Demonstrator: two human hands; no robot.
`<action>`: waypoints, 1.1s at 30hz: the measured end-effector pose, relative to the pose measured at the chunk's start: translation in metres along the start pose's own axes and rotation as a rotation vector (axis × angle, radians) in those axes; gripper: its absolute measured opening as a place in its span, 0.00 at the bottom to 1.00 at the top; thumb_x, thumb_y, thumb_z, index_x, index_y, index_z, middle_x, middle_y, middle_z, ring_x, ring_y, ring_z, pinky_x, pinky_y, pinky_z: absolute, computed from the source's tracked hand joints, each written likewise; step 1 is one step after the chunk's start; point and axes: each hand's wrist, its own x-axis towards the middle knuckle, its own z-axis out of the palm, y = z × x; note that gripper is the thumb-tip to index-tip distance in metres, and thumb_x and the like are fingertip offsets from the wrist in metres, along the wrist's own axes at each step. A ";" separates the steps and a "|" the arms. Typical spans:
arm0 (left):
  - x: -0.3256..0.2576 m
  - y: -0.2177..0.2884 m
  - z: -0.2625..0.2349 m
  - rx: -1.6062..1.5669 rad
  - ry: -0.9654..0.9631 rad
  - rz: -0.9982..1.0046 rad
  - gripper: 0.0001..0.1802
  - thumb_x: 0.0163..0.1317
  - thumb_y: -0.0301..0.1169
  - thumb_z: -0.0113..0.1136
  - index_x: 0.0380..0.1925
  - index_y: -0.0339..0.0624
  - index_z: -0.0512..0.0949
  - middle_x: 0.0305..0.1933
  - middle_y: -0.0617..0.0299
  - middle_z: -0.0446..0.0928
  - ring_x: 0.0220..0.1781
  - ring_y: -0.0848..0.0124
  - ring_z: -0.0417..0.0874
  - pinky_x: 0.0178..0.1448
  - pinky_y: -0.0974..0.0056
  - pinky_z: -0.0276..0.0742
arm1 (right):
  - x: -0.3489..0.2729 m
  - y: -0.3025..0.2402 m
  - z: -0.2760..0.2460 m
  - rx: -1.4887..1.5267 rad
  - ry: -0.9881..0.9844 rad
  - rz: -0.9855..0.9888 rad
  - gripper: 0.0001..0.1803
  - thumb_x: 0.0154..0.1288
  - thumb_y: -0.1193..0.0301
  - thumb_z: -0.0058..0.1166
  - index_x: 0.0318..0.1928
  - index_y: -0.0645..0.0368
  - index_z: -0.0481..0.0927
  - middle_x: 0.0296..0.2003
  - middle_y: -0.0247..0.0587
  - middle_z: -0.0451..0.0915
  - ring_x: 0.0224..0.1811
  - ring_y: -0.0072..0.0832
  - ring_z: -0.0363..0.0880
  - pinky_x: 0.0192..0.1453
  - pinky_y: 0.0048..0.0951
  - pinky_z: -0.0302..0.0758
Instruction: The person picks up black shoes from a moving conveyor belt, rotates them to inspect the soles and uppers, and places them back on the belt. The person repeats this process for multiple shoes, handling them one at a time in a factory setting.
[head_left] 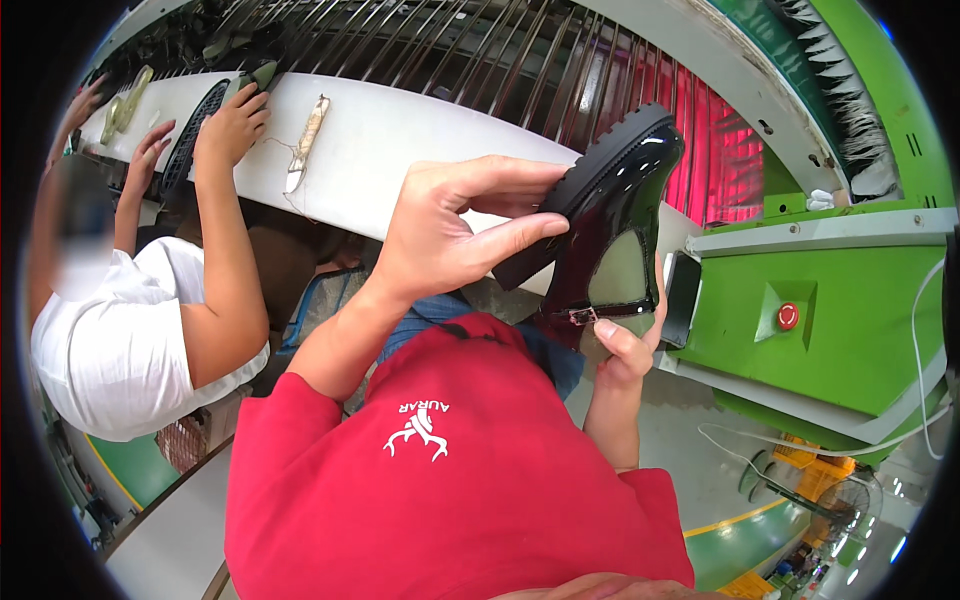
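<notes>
A glossy black ankle boot [655,185] is held up in front of me, its toe pointing up and its chunky treaded sole [620,140] facing left. The boot has a grey-green side panel [620,270] and a strap with a small metal buckle [583,316]. My left hand [465,225] pinches the sole's edge between thumb and fingers. Around the boot's shaft my right hand [632,345] is closed, its thumb beside the buckle; its other fingers are mostly hidden behind the shaft.
A taped-handle blade tool [307,145] lies on the white work ledge [375,125], before metal rollers [430,50]. On the left a co-worker in a white shirt [115,325] handles a dark sole [195,135]. At right stands a green machine [745,345] with a red button [788,316].
</notes>
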 end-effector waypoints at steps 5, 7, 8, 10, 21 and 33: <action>-0.006 0.003 0.004 -0.063 0.049 -0.025 0.19 0.66 0.20 0.79 0.57 0.30 0.90 0.49 0.53 0.94 0.50 0.68 0.96 0.58 0.63 0.94 | -0.003 0.002 -0.004 -0.017 0.015 -0.017 0.63 0.50 0.69 0.68 0.86 0.75 0.55 0.78 0.61 0.71 0.81 0.46 0.73 0.86 0.43 0.68; -0.009 0.003 0.007 -0.084 0.072 -0.036 0.19 0.66 0.20 0.79 0.57 0.30 0.90 0.49 0.53 0.94 0.50 0.68 0.96 0.57 0.63 0.94 | -0.002 0.003 -0.005 -0.027 -0.002 -0.024 0.63 0.50 0.69 0.68 0.86 0.75 0.55 0.79 0.61 0.70 0.81 0.46 0.73 0.86 0.44 0.68; -0.011 0.004 0.007 -0.096 0.084 -0.042 0.19 0.66 0.19 0.79 0.56 0.30 0.90 0.49 0.53 0.94 0.49 0.68 0.96 0.57 0.64 0.94 | -0.001 0.004 -0.005 -0.031 -0.011 -0.022 0.63 0.50 0.70 0.68 0.86 0.75 0.55 0.79 0.61 0.70 0.82 0.46 0.73 0.86 0.44 0.68; -0.015 0.004 0.008 -0.092 0.091 -0.065 0.19 0.67 0.18 0.78 0.58 0.29 0.89 0.50 0.52 0.93 0.51 0.68 0.96 0.58 0.64 0.94 | 0.000 0.004 -0.004 -0.039 -0.018 -0.012 0.63 0.50 0.70 0.68 0.87 0.75 0.55 0.79 0.61 0.70 0.82 0.45 0.73 0.86 0.43 0.69; -0.026 -0.035 0.003 -0.243 0.190 -0.208 0.16 0.77 0.18 0.68 0.62 0.29 0.86 0.55 0.48 0.91 0.55 0.65 0.94 0.61 0.62 0.93 | 0.004 0.007 0.026 -0.269 -0.016 -0.120 0.60 0.52 0.74 0.66 0.87 0.73 0.56 0.77 0.58 0.70 0.78 0.44 0.76 0.81 0.41 0.74; -0.038 -0.035 -0.015 -0.348 0.480 -0.048 0.39 0.72 0.54 0.76 0.65 0.32 0.73 0.54 0.53 0.85 0.53 0.66 0.88 0.61 0.60 0.86 | -0.001 -0.005 0.080 -0.909 -0.282 -0.490 0.49 0.44 0.68 0.81 0.72 0.66 0.81 0.61 0.56 0.79 0.59 0.52 0.82 0.60 0.47 0.82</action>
